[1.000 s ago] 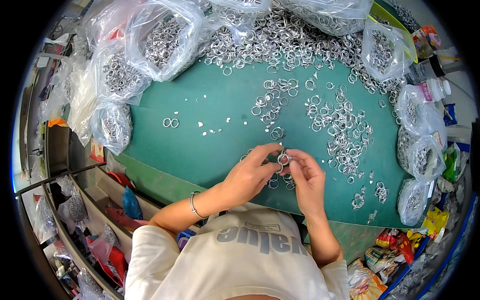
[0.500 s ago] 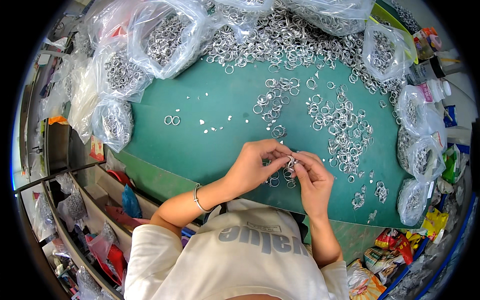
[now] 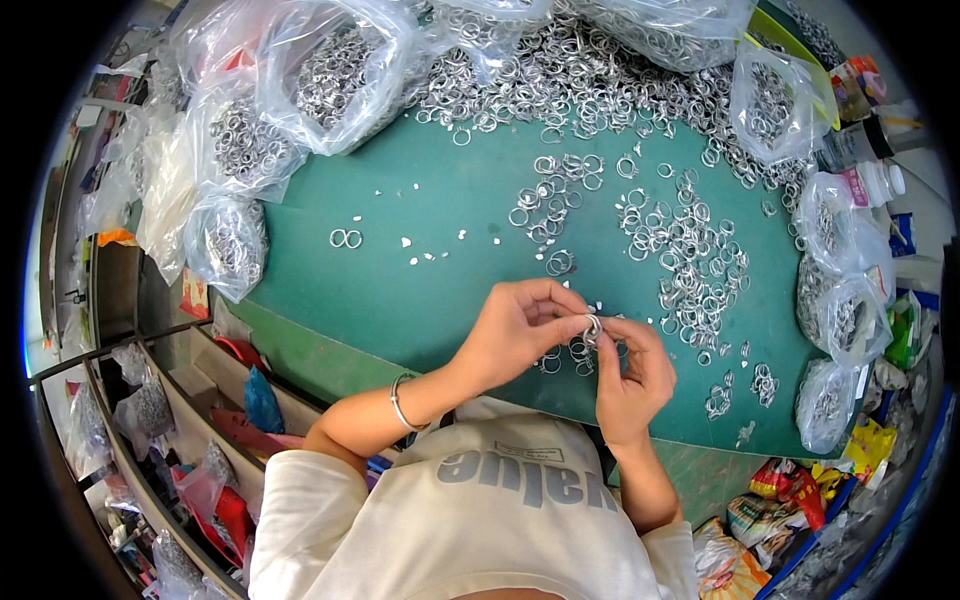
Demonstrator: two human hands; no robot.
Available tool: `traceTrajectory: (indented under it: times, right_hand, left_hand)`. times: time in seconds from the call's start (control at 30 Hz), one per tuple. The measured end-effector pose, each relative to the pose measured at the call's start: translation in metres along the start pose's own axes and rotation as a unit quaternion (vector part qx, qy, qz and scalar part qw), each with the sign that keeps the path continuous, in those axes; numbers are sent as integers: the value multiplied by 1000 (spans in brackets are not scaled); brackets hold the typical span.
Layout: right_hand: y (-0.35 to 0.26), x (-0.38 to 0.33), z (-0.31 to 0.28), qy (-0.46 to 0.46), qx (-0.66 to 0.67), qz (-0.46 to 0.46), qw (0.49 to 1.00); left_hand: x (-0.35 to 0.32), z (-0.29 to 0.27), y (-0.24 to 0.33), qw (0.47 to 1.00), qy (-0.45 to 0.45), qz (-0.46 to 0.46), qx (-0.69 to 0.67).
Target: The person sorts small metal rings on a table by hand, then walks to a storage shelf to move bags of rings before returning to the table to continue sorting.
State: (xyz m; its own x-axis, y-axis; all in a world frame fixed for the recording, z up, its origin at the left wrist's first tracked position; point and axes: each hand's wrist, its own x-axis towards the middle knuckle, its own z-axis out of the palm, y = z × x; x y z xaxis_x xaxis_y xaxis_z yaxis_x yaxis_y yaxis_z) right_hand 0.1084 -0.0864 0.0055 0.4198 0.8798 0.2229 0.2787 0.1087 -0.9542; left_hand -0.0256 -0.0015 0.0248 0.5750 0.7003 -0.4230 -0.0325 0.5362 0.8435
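Note:
Between the fingertips of both hands, above the front of the green table (image 3: pixel 430 290), is a silver ring (image 3: pixel 593 330); whether more than one is there I cannot make out. My left hand (image 3: pixel 520 330) pinches it from the left with thumb and forefinger. My right hand (image 3: pixel 634 382) grips it from the right, fingers closed. Partly hidden below the hands lie more loose rings (image 3: pixel 583 357). Just beyond them is a small ring cluster (image 3: pixel 560 263), and farther back another ring group (image 3: pixel 545 198). A wide scatter of rings (image 3: pixel 690 260) spreads to the right.
A large heap of rings (image 3: pixel 560 85) covers the far side. Clear plastic bags of rings (image 3: pixel 235 245) line the left edge, with more bags (image 3: pixel 825 400) at right. Two rings (image 3: pixel 346 239) and small white chips (image 3: pixel 406 242) lie at left. Divided drawers (image 3: pixel 200 380) stand lower left.
Both hands have shifted slightly to the right. The fingers of my right hand have turned and sit lower around the ring, which now stands more upright between the fingertips.

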Motion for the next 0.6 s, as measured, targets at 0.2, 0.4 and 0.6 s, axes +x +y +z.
traceTrajectory:
  times: [0.2, 0.4, 0.6]
  right_hand:
    - [-2, 4, 0, 24, 111, 112, 987]
    - [-2, 5, -4, -37, 23, 41, 998]
    - [-7, 6, -9, -114, 185, 203, 955]
  left_hand:
    - [1, 2, -9, 993, -29, 79, -84]
    - [-1, 1, -9, 952, -20, 224, 207]
    - [-5, -1, -21, 867, 45, 373, 328]
